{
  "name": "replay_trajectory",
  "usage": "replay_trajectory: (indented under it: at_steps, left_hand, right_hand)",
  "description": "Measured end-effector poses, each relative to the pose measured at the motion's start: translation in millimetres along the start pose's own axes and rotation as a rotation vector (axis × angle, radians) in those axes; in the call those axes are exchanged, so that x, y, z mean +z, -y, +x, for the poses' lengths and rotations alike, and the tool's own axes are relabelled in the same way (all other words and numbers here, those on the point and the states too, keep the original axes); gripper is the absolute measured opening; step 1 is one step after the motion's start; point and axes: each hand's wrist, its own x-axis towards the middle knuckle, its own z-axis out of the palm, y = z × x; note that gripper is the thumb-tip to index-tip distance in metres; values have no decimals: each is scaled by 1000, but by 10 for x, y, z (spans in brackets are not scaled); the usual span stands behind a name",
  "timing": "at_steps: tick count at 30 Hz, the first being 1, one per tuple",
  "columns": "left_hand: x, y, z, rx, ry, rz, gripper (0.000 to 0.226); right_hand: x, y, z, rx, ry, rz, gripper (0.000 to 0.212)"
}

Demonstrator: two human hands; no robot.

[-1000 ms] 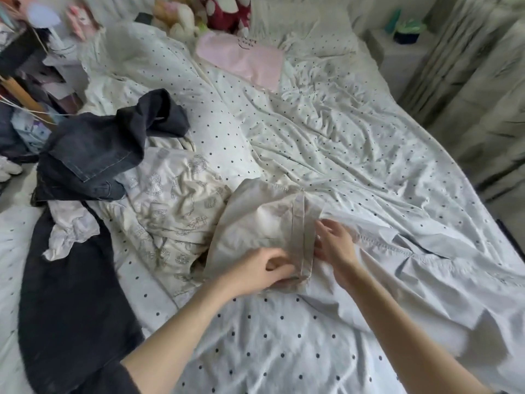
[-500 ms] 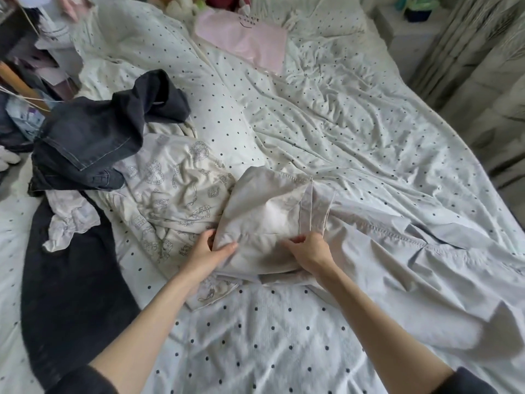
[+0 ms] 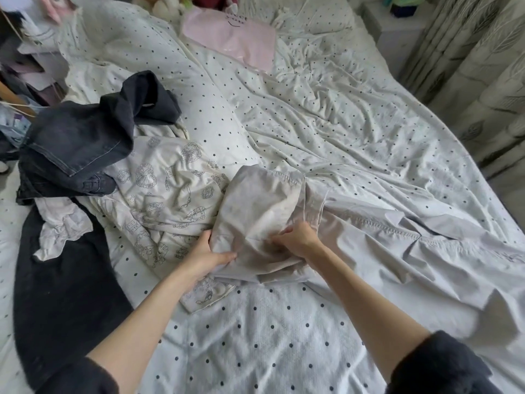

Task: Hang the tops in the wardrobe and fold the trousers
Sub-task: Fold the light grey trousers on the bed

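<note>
We find the widest free surface on the polka-dot bedspread (image 3: 355, 132) to the right of centre and toward the far end, wrinkled but bare. A second bare stretch lies nearest us between the forearms. The left side is obstructed: dark jeans (image 3: 85, 140) piled high, a printed cream garment (image 3: 170, 189) beside them, a black garment (image 3: 62, 265) along the left edge with a crumpled white cloth (image 3: 61, 231) on it. The beige trousers (image 3: 397, 251) cover the right foreground. A pink top (image 3: 235, 38) occupies the far centre. Curtains (image 3: 477, 81) bound the right.
</note>
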Motion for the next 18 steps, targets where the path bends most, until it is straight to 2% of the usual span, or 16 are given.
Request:
replay_trajectory:
  at_steps: [4,6,7,10,12,14,16,17,18]
  left_hand:
    - [-13,-5,42,-12,25,-1,46]
    - [-14,-22,32,-30,54,-62,43]
    - [-14,-15,33,-50,51,-96,46]
    - [-8,12,77,-123,-26,-118,61]
    - [-5,-28,98,-122,-31,-84,70]
    - [23,-110,144,-88,-23,-79,81]
    - [51,-203,196,-65,-52,-28,63]
    - [59,-229,223,-66,-75,14,62]
    - [73,-229,253,-68,-99,60,71]
  right_hand:
    - [-30,-54,-138,-82,-27,63,17]
    - [-61,-25,-177,-74,-27,163,34]
    - [-79,-5,-174,-51,-7,214,38]
    - [-102,55,-152,-5,37,182,33]
    - [-79,73,-144,12,60,176,30]
    - [-91,84,-113,9,73,280,24]
    - [-154,136,-91,-22,71,366,21]
    - [-187,167,-84,-53,69,383,24]
    - [-209,197,-83,-73,66,390,28]
